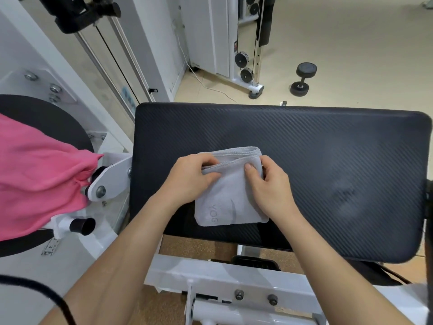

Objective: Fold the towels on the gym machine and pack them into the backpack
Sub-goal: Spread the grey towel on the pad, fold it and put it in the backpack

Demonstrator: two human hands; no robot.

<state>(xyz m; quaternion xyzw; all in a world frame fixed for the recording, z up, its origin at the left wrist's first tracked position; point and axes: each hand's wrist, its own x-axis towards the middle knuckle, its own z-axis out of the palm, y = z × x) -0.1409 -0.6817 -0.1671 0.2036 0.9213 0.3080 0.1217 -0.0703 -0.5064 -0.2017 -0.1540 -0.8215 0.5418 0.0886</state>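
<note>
Left hand (192, 177), right hand (267, 184) pinch soft grey towel (228, 202) folded square on ribbed black pad (328, 160).

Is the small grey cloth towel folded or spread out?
Folded. The small grey cloth towel lies in stacked layers on the black padded bench.
</note>
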